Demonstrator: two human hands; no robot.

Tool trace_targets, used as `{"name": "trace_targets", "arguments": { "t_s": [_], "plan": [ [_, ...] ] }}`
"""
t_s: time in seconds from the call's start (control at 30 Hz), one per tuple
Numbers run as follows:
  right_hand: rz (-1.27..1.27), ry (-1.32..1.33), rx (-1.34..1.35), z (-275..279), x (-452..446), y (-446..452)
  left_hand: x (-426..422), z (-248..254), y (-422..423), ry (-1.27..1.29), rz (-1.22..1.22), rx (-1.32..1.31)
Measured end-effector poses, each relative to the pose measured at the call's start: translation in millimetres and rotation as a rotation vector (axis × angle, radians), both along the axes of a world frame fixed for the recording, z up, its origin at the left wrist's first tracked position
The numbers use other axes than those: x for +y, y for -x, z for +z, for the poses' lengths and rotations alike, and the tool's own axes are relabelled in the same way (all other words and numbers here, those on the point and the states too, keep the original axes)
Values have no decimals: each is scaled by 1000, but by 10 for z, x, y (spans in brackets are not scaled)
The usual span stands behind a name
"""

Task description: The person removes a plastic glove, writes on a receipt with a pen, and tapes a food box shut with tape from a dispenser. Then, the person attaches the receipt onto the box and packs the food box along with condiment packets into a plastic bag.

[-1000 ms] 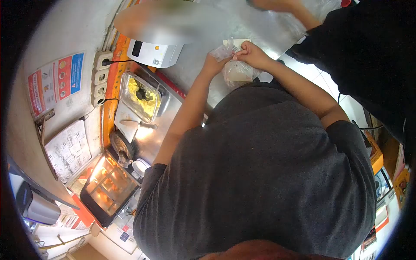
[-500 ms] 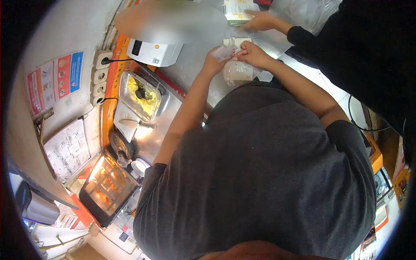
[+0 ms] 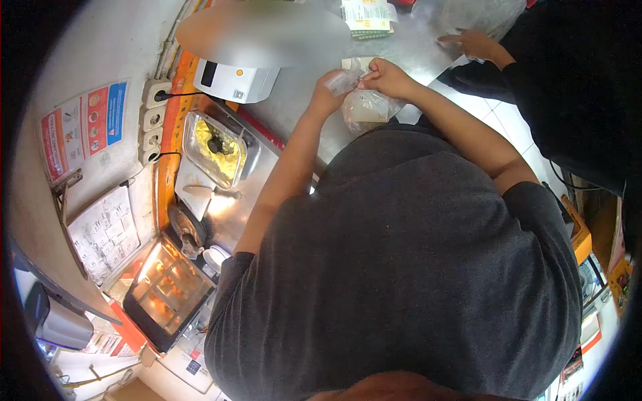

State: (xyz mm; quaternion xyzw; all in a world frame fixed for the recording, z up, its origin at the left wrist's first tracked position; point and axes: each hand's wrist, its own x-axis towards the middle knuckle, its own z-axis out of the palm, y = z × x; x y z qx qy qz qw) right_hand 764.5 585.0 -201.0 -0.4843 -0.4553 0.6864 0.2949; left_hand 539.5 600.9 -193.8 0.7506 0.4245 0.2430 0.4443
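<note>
A clear plastic bag (image 3: 364, 110) with a pale box-like item inside rests at the near edge of the metal counter. My left hand (image 3: 328, 95) is closed on the gathered top of the bag, with loose plastic bunched above the fingers. Pinched against the same bag neck, the fingertips of my right hand (image 3: 388, 78) sit just to the right. Just beyond my hands shows a pale cream box or paper (image 3: 372, 62), partly covered by them. What the fingertips do at the bag neck is too small to make out.
A co-worker's hand (image 3: 476, 47) is at the right, near a large clear plastic bag (image 3: 485, 17). Printed boxes (image 3: 368, 19) lie at the back. Left are a white label printer (image 3: 234, 81), a glass tray of yellow food (image 3: 217, 148), a spatula (image 3: 198, 200) and a lit display case (image 3: 167, 294).
The co-worker's hand has moved right, away from the printed boxes. My hands stay at the bag neck with only a slight shift.
</note>
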Motion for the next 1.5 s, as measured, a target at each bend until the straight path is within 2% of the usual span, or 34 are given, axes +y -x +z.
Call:
{"name": "trace_targets", "arguments": {
  "t_s": [0.03,0.1,0.33,0.4,0.5,0.63,0.73,0.8,0.9,1.03,1.13,1.2,1.3,1.37,1.5],
  "plan": [
    [2,-1,34,0,-1,0,-19,54,-24,0,-2,1],
    [1,-1,69,13,-2,-5,-70,160,-67,272,149,-35],
    [60,-88,-23,-57,18,-22,-66,222,-96,315,196,-6],
    [63,-94,-46,-58,21,-22,-49,167,-58,119,83,51],
    [40,-46,54,-49,12,-28,-43,62,-33,21,87,110],
    [29,-4,146,-94,26,-13,-68,61,-13,182,79,9],
    [26,40,161,15,17,-21,-57,5,0,120,109,4],
    [27,79,166,96,24,-46,-30,-46,25,-13,24,30],
    [55,86,152,111,36,-61,-12,-112,39,-62,-13,12],
    [73,51,55,34,65,-50,-24,-46,11,-64,12,-64],
    [57,68,81,35,56,-51,-29,-85,40,-60,1,21],
    [40,76,132,29,44,-56,-53,-152,23,99,128,-72],
    [71,50,130,-64,62,-66,-74,-139,16,195,168,-68],
    [94,-2,160,-223,72,-48,-86,52,-44,238,166,-69],
    [89,18,178,-184,59,-15,-84,-6,-15,269,195,-65]
  ]
}}
